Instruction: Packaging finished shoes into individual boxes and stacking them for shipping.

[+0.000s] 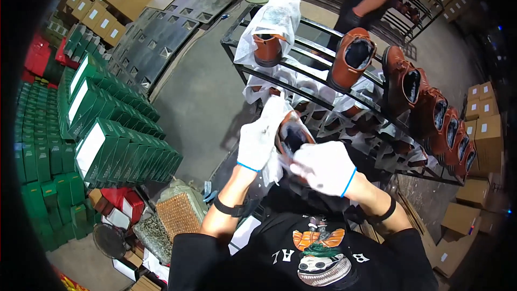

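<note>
Both my hands wear white gloves with blue cuffs. In front of my chest is a brown leather shoe point(286, 141) with a dark lining, its opening facing up. My left hand point(257, 143) is closed on the shoe's left side, with white wrapping sheet point(273, 171) around and below it. Over the heel end, my right hand point(324, 168) is curled and slightly blurred; what its fingers pinch is hidden. Just ahead, on the rack's top, stand a brown shoe partly covered by a white sheet point(274, 17) and an unwrapped brown shoe point(353, 56).
The black metal rack point(231, 43) holds more brown shoes point(439, 118), with wrapped ones lower down. Green shoe boxes point(124, 151) stand stacked at left. Cardboard cartons point(460, 210) line the right. Another person point(371, 0) stands beyond the rack. A woven-topped seat point(180, 213) is at lower left.
</note>
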{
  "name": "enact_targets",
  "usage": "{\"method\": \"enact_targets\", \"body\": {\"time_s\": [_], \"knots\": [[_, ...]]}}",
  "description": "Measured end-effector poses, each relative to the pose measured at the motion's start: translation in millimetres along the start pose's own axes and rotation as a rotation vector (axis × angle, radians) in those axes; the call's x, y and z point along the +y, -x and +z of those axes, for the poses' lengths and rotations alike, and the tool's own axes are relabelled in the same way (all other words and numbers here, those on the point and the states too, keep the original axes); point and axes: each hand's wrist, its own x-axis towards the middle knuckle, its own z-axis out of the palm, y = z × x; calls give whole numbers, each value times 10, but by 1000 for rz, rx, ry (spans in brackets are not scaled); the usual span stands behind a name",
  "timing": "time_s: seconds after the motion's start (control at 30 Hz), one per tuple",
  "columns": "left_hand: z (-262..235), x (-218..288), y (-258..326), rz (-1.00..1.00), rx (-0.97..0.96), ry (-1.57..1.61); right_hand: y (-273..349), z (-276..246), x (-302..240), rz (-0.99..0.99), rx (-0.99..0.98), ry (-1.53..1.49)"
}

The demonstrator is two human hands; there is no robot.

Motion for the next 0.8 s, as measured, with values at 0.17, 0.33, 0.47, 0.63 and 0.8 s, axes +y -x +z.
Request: {"method": "enact_targets", "body": {"time_s": [0.17,0.33,0.47,0.63,0.8], "knots": [[-49,401,16,88,-67,-16,-1,-34,193,-138,46,36],[-204,694,193,20,-139,-107,76,299,125,479,423,-414],[-306,78,420,-64,182,711,-67,-22,-156,227,557,-78],[-287,-18,7,-73,345,-915,-636,-118,267,-14,742,416],[2,-167,79,-286,510,725,-912,94,478,187,694,115]]}}
